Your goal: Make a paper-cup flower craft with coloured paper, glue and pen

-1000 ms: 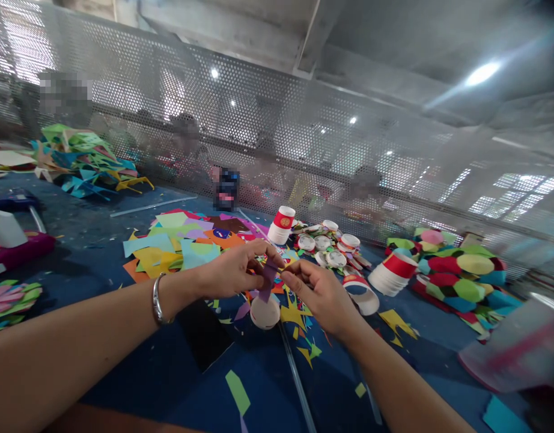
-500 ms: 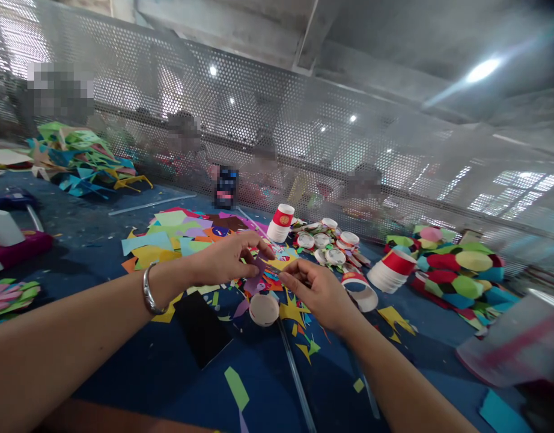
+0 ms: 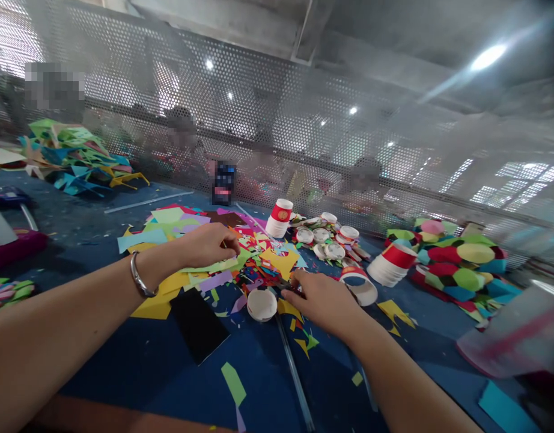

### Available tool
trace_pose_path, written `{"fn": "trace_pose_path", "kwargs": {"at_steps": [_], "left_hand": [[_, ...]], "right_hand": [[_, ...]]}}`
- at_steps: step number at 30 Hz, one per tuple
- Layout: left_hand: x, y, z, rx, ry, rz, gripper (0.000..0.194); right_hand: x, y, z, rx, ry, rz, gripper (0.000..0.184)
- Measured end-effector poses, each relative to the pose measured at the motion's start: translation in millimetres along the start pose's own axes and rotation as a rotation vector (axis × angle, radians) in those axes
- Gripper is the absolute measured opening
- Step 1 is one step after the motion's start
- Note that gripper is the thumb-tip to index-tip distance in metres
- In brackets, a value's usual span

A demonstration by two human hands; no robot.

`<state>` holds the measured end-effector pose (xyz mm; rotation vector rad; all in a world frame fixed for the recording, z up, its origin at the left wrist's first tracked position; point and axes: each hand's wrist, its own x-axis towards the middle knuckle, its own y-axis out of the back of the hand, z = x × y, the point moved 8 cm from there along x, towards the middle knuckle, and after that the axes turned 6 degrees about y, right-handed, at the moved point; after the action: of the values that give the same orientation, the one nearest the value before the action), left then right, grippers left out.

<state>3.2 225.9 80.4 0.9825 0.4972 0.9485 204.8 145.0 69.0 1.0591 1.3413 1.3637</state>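
My left hand point(image 3: 210, 245), with a silver bangle on its wrist, hovers over the coloured paper pieces with its fingers curled. Whatever its fingertips hold, if anything, is hidden. A purple paper strip point(image 3: 215, 280) lies just below it. My right hand point(image 3: 319, 296) is closed on small scissors point(image 3: 285, 285), whose dark blades point left over the scraps. Between the hands are a yellow paper piece point(image 3: 280, 262) and many small cuttings. A short white paper cup point(image 3: 262, 305) stands in front of them, its open top facing me.
Stacked red-and-white paper cups point(image 3: 393, 264) lie at right, near a pile of cut discs point(image 3: 321, 236). A black sheet point(image 3: 199, 325) and a clear stick point(image 3: 295, 373) lie in front. A translucent container point(image 3: 514, 331) stands at far right; a perforated metal screen point(image 3: 259, 114) runs behind.
My left hand has moved left, away from the right hand, and the purple paper is no longer seen in its fingers. My right hand has dropped slightly with the scissors.
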Motion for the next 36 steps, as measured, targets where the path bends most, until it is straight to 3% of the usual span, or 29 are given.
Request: {"fn": "trace_pose_path", "kwargs": {"at_steps": [5,11,14,17,18,23,26,28,32,34,36], "left_hand": [[1.1,-6.2,8.2,-0.312,-0.022,0.032,0.034],[-2.1,-6.9,15.8,-0.384,-0.014,0.056,0.020],[-6.4,-17.3,20.9,-0.541,0.017,-0.067,0.023],[-14.6,-36.6,37.5,-0.710,0.015,-0.248,0.022],[-17.3,-41.1,43.3,-0.736,0.009,-0.259,0.021],[-37.3,-72.7,72.0,-0.714,-0.011,-0.422,0.014],[-49.4,-81.2,79.0,-0.629,0.014,-0.511,0.014],[-46.9,-72.9,73.3,-0.471,0.024,-0.432,0.014],[-23.1,-36.1,52.2,-0.137,-0.044,-0.065,0.018],[-11.8,-30.3,39.0,-0.066,-0.029,-0.005,0.019],[-4.6,-34.2,31.3,-0.011,-0.026,-0.030,0.020]], "right_hand": [[-1.7,3.2,-5.0,-0.142,0.025,0.017,0.031],[-3.7,19.3,-5.6,-0.073,0.024,0.172,0.023],[-5.3,26.6,-4.3,0.060,0.055,0.250,0.020],[-7.2,32.7,-1.2,0.193,0.082,0.321,0.021],[-7.8,34.6,-0.6,0.229,0.093,0.345,0.021],[-6.7,36.2,0.7,0.307,0.126,0.388,0.022],[-5.9,35.1,-0.2,0.332,0.143,0.392,0.024],[-6.0,34.9,-0.6,0.341,0.147,0.394,0.025],[-7.0,36.1,-0.3,0.347,0.139,0.397,0.026],[-7.4,36.4,0.1,0.349,0.136,0.398,0.025],[-7.7,36.2,0.0,0.343,0.139,0.400,0.025]]}}
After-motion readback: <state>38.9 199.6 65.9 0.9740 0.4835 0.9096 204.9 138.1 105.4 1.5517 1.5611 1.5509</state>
